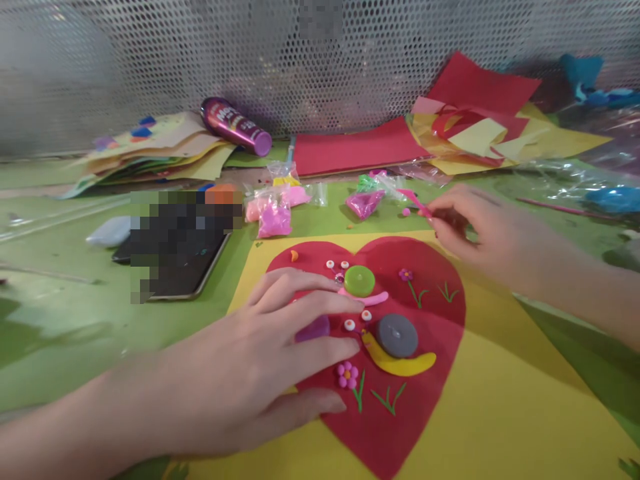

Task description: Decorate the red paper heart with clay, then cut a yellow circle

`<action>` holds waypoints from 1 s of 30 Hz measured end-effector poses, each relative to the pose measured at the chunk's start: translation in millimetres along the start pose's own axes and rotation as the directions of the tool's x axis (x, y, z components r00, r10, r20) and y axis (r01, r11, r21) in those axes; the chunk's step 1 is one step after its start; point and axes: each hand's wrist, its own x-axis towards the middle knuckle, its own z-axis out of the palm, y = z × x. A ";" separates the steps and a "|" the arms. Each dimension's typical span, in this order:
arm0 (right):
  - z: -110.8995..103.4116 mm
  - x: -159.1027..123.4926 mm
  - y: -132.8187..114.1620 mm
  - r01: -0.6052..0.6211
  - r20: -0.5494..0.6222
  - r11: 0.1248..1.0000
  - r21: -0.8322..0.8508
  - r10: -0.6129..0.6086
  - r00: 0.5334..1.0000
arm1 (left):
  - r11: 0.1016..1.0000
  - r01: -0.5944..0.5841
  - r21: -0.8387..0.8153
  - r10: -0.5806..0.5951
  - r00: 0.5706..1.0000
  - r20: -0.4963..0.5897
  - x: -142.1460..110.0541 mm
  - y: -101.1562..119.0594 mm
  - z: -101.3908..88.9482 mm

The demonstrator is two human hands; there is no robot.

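Observation:
My left hand (295, 353) lies open over a red paper heart (400, 427) on a yellow sheet (500, 413), fingers apart. Partly covered by it is a purple disc (315, 328). Beside its fingertips are two clay snails, one with a green disc shell (359, 281) on a pink body (373, 299), the other with a grey disc shell (397, 335) on a yellow body (400, 365). Pink clay flowers (347, 375) and green clay grass decorate the heart. Above the heart's upper right, my right hand (465, 223) pinches a thin pink tool (415, 201) near a small pink ball (406, 212).
Small bags of pink clay (275, 220) and glittery magenta clay (365, 204) lie behind the sheet. A phone (185, 283) rests at left. Farther back are a paper stack (165, 150), a purple can (237, 127), red paper (350, 148) and scraps against a perforated metal panel (330, 73).

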 end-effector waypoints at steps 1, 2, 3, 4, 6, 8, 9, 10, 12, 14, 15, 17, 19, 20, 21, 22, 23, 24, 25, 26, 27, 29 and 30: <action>-1.8 -1.2 -5.4 -0.065 0.011 0.991 0.117 0.064 0.998 | 1.000 -0.006 0.002 0.006 1.000 -0.001 0.1 0.1 -0.6; -3.7 -2.5 -11.0 -0.127 0.039 0.961 0.247 0.121 0.992 | 1.000 -0.011 0.008 0.011 1.000 0.008 0.0 0.1 -1.2; -5.8 -3.8 -16.6 -0.178 0.072 0.909 0.377 0.163 0.984 | 1.000 -0.013 0.018 0.012 1.000 0.024 -0.2 0.1 -1.6; -7.9 -5.2 -22.3 -0.214 0.108 0.845 0.490 0.185 0.977 | 0.999 -0.022 0.027 0.021 0.999 0.027 -0.6 0.0 -1.7; -11.7 -8.5 -33.0 -0.242 0.150 0.730 0.640 0.190 0.970 | 0.999 -0.028 0.037 0.027 0.999 0.022 -1.6 -0.6 -1.0; -14.6 -12.8 -42.5 -0.221 0.149 0.674 0.705 0.164 0.975 | 0.999 -0.029 0.031 0.029 1.000 0.000 -2.5 -1.4 0.7; -15.5 -15.4 -46.7 -0.203 0.143 0.668 0.716 0.144 0.979 | 0.999 -0.026 0.024 0.027 1.000 -0.013 -2.7 -1.8 1.5; -16.2 -18.1 -50.3 -0.179 0.137 0.674 0.717 0.115 0.984 | 1.000 -0.019 0.016 0.020 1.000 -0.016 -2.8 -2.1 2.2; -16.4 -23.2 -55.9 -0.128 0.134 0.711 0.691 0.048 0.990 | 1.000 -0.013 0.001 0.013 1.000 -0.022 -2.4 -2.2 2.8; -15.4 -27.0 -59.3 -0.091 0.156 0.763 0.640 -0.013 0.988 | 1.000 -0.019 0.001 0.019 1.000 -0.022 -1.6 -2.0 2.7; -14.6 -28.1 -60.2 -0.078 0.173 0.787 0.612 -0.037 0.984 | 1.000 -0.023 0.005 0.023 1.000 -0.020 -1.3 -1.7 2.5; -12.8 -29.2 -61.0 -0.060 0.203 0.824 0.563 -0.068 0.977 | 1.000 -0.028 0.010 0.028 0.999 -0.015 -0.9 -1.4 2.1; -11.8 -29.4 -61.0 -0.041 0.205 0.845 0.534 -0.082 0.975 | 1.000 -0.024 0.007 0.024 1.000 -0.009 -1.0 -1.3 1.9; -11.6 -29.3 -60.9 -0.030 0.200 0.851 0.524 -0.088 0.976 | 1.000 -0.021 0.003 0.021 1.000 -0.008 -1.1 -1.4 1.9; -11.7 -29.2 -60.9 -0.020 0.197 0.857 0.515 -0.095 0.976 | 1.000 -0.019 0.000 0.019 1.000 -0.007 -1.2 -1.6 1.8; -11.9 -29.0 -60.9 -0.009 0.194 0.862 0.507 -0.104 0.975 | 1.000 -0.018 -0.003 0.018 1.000 -0.007 -1.4 -1.7 1.8; -12.2 -28.9 -61.0 0.002 0.192 0.866 0.500 -0.113 0.975 | 1.000 -0.017 -0.004 0.017 1.000 -0.006 -1.5 -1.8 1.8; -12.5 -28.8 -61.0 0.011 0.191 0.869 0.495 -0.121 0.974 | 1.000 -0.019 -0.005 0.019 1.000 -0.004 -1.6 -1.9 1.7; -12.7 -28.7 -61.0 0.018 0.189 0.871 0.491 -0.127 0.974 | 1.000 -0.024 -0.006 0.024 1.000 -0.002 -1.6 -2.0 1.7; -12.9 -28.6 -60.9 0.024 0.188 0.872 0.489 -0.131 0.973 | 1.000 -0.027 -0.006 0.027 1.000 0.001 -1.7 -2.0 1.6; -12.9 -28.4 -60.8 0.027 0.187 0.873 0.487 -0.134 0.973 | 1.000 -0.028 -0.005 0.028 1.000 0.002 -1.8 -1.9 1.5; -12.6 -28.1 -60.7 0.028 0.191 0.874 0.485 -0.138 0.972 | 1.000 -0.030 -0.003 0.030 1.000 0.007 -1.9 -1.9 1.4; -12.4 -27.9 -60.6 0.030 0.195 0.873 0.486 -0.141 0.971 | 1.000 -0.029 -0.001 0.029 0.999 0.012 -2.0 -1.8 1.4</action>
